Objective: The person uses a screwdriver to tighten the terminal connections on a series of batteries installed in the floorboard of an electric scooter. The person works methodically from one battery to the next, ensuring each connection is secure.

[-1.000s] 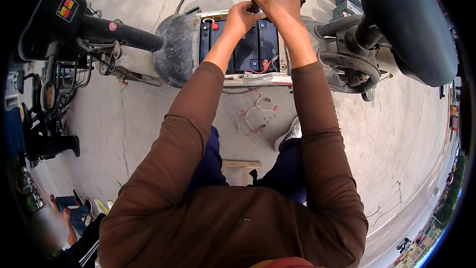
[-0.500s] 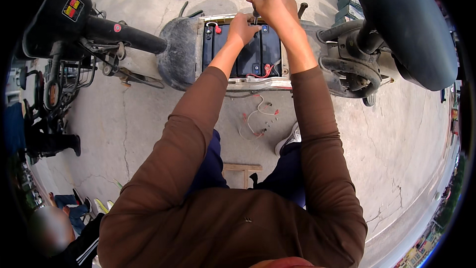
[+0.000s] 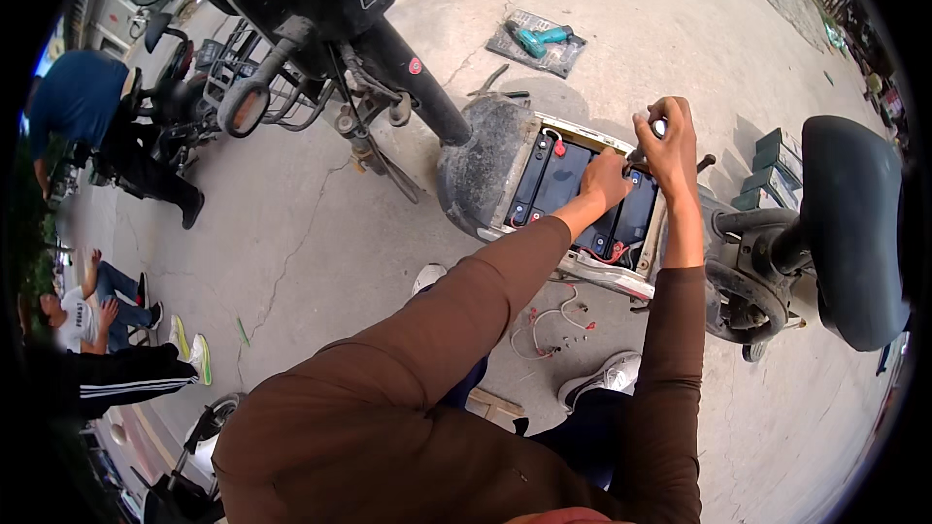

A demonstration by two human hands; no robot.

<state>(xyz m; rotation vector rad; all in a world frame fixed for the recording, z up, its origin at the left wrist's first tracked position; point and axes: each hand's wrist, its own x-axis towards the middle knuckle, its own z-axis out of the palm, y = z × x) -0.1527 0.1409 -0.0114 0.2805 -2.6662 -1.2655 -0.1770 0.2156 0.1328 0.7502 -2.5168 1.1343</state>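
Note:
My right hand [image 3: 674, 157] is closed round a screwdriver [image 3: 659, 127], its pale-topped handle showing above the fingers. The shaft is mostly hidden by the hand. Right beside it, my left hand [image 3: 606, 180] has its fingers drawn together at a terminal near the far edge of the black batteries [image 3: 563, 180]; what they pinch is hidden. These batteries sit side by side in the open floor compartment of an electric scooter [image 3: 483, 150]. A red-capped lead [image 3: 559, 147] lies at the far left corner, and red wires [image 3: 615, 252] run along the near edge.
A teal power drill [image 3: 539, 39] lies on a dark flat panel beyond the scooter. More batteries [image 3: 774, 170] are stacked at the far right, near the seat [image 3: 854, 233]. Loose cables [image 3: 549, 325] lie by my feet. Several people and parked bikes are at the left.
My view has swung leftward, so the scooter now appears tilted and farther right, with more people showing. Both hands remain at the far edge of the batteries, the screwdriver still in my right.

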